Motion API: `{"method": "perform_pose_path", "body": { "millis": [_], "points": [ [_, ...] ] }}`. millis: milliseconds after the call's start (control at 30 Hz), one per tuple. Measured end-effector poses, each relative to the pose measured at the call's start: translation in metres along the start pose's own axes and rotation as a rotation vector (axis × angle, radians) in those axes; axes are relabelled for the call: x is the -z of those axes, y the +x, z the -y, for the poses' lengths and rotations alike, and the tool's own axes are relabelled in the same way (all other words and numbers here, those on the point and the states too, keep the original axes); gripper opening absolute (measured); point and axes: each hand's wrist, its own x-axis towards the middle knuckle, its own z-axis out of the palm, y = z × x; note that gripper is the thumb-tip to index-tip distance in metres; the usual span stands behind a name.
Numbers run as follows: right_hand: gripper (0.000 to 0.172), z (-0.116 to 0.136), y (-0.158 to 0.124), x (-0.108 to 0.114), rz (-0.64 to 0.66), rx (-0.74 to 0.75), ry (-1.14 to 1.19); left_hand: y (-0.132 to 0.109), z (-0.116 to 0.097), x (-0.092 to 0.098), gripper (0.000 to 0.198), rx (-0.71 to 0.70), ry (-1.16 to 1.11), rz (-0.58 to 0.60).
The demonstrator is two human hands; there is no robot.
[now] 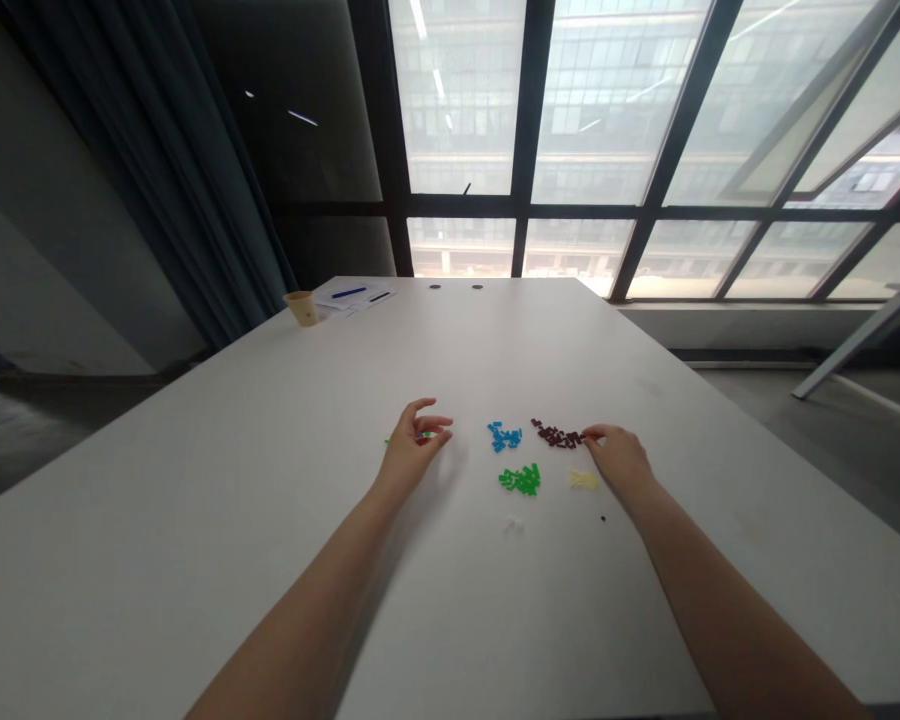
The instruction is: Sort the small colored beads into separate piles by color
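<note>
Bare hands among small coloured pieces

Bright-green heap of small plastic-looking pieces point(521, 480) on white table. Beyond it, rightward: dark-brown heap of little blocks point(556, 437). Right hand point(621, 460) at that heap's edge, thumb and forefinger nearly together; can't tell if a piece is pinched. Left of the green heap: left hand point(411, 452), fingers curled, parted, nothing visibly gripped.

We see a smooth tabletop point(450, 350) with a soft, mostly matt sheen. The blue pieces point(505, 438), green pieces point(525, 481) and brown pieces point(553, 437) look to us like plastic, as do the pale yellow pieces point(583, 480). The cup point(302, 312) looks like matt paper, and the sheets point(337, 303) are paper. We read the curtain point(157, 150) as matt cloth, the window point(600, 110) as smooth glass, and the dark panel point(315, 160) as glossy, mirroring lights.
</note>
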Motion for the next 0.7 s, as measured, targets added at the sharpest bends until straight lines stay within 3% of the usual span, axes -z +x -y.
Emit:
{"method": "perform_pose_path", "body": {
  "millis": [133,200,300,433,567,700],
  "points": [
    [0.025,-0.003,0.0,-0.003,-0.019,0.037,-0.011,0.012,0.005,0.018,0.039,-0.007,0.026,-0.165],
    [0.025,-0.004,0.001,-0.005,-0.02,0.05,0.002,0.019,0.011,0.03,0.033,-0.029,0.096,-0.278],
    [0.024,-0.004,0.001,-0.008,-0.014,0.09,0.035,0.025,0.022,0.046,0.026,-0.042,0.267,-0.356],
    [0.026,-0.001,0.0,-0.007,-0.001,0.098,0.091,0.026,0.035,0.053,0.027,-0.051,0.602,-0.276],
    [0.027,0.007,-0.004,0.0,-0.019,0.065,0.158,0.023,0.04,0.045,0.034,-0.003,0.939,-0.126],
    [0.027,0.014,-0.007,0.004,-0.02,0.089,0.211,0.02,0.04,0.035,0.033,-0.026,1.105,-0.018]
  ]
}}
